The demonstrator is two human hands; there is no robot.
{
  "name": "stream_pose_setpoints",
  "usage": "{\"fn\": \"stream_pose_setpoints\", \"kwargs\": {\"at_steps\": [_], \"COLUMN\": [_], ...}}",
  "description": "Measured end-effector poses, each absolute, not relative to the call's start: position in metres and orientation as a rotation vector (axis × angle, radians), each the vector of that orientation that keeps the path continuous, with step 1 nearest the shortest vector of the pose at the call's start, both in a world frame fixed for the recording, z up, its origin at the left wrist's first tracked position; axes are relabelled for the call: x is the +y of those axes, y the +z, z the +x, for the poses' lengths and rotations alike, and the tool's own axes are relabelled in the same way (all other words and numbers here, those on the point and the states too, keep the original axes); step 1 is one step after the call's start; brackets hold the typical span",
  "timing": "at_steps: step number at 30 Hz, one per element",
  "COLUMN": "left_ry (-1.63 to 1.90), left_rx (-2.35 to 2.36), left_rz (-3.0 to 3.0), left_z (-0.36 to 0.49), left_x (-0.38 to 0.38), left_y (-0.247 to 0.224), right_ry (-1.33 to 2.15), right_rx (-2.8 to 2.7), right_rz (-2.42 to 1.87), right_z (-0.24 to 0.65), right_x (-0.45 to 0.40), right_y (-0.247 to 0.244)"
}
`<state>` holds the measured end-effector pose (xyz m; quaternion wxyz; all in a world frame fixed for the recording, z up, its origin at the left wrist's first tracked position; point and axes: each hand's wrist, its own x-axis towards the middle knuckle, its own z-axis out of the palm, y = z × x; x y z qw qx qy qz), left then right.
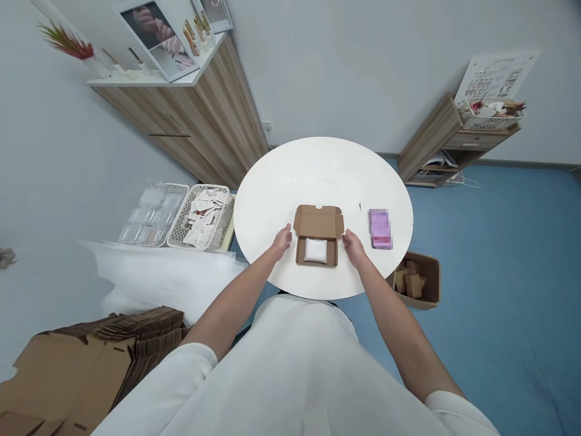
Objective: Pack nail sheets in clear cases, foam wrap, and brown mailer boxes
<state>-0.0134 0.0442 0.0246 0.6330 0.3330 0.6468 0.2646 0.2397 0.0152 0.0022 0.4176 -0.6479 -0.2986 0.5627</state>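
On the white oval table (272, 181) lies a small brown cardboard box (319, 223), its lid raised at the back with side flaps spread. Inside it rests a white, pillow-like packet (315, 250). My left hand (282, 239) is beside the box's left side, fingers extended and apart from it, holding nothing. At the right edge, by the lid's flap, my right hand (352, 245) has its fingers extended too; whether a fingertip touches the cardboard is unclear.
A purple, pixelated item (380, 229) lies on the table's right. White baskets (222, 224) adjoin its left side. On the floor at right stands a carton (431, 281) of small boxes. Flattened cardboard (72, 375) is stacked lower left, near white sheeting (158, 272).
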Motion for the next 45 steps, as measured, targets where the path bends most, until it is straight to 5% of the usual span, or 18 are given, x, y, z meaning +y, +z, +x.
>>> {"fn": "stream_pose_setpoints", "kwargs": {"at_steps": [6, 19, 45], "left_ry": [0.639, 0.613, 0.534], "left_rx": [1.329, 1.457, 1.469], "left_rz": [0.676, 1.193, 0.921], "left_z": [-0.005, 0.003, 0.009], "left_x": [0.05, 0.035, 0.037], "left_y": [0.029, 0.044, 0.041], "right_ry": [1.653, 1.535, 1.648], "right_rx": [-0.724, -1.189, -1.15], "right_rz": [-1.505, -1.481, -1.463], "right_z": [0.231, 0.245, 0.235], "right_x": [0.033, 0.02, 0.02], "right_y": [0.011, 0.031, 0.028]}}
